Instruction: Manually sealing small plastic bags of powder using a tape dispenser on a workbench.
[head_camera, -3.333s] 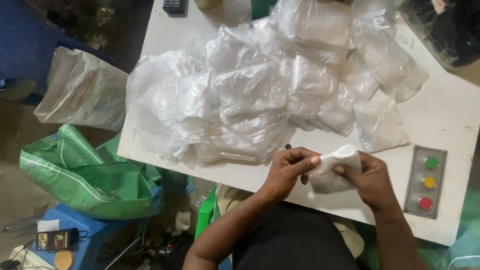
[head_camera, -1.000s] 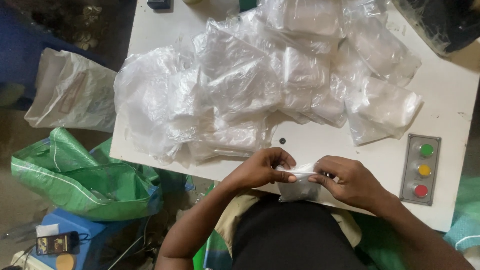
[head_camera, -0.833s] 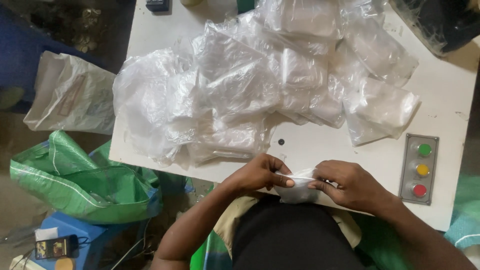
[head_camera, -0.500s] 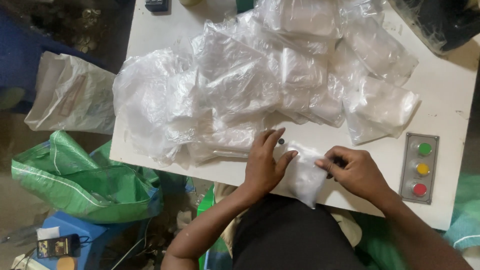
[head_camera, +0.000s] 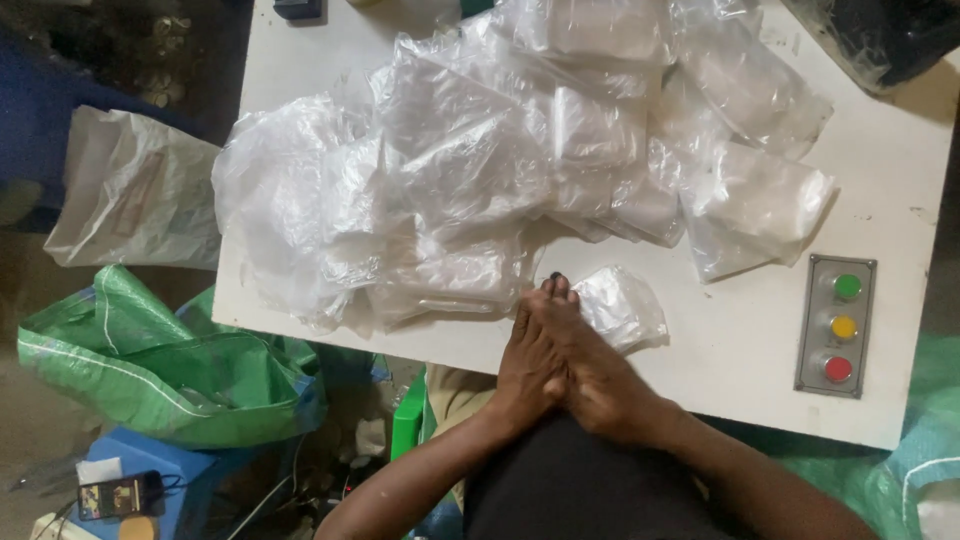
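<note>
Since half a second earlier: hands brought together, no longer apart on the small bag. Left hand (head_camera: 527, 352) laid flat against right hand (head_camera: 592, 372), fingers straight and closed side by side, pointing away from the body, resting on the white table (head_camera: 900, 190) close to its near edge. Nothing gripped in either hand. Small clear plastic bag (head_camera: 620, 305) lying flat on the table, touching the right hand's far side, partly tucked under it. Beyond the fingertips, just short of touching, a wide heap of clear plastic bags (head_camera: 480, 170) covering most of the table's far and left portions, spilling to the left edge. Right of the hands, a bare strip of tabletop, then a grey button panel (head_camera: 836, 326) with green, yellow and red buttons near the table's right edge. Left of the table, below its edge, a green woven sack (head_camera: 150, 360) and a white sack (head_camera: 135, 200) on the floor.
</note>
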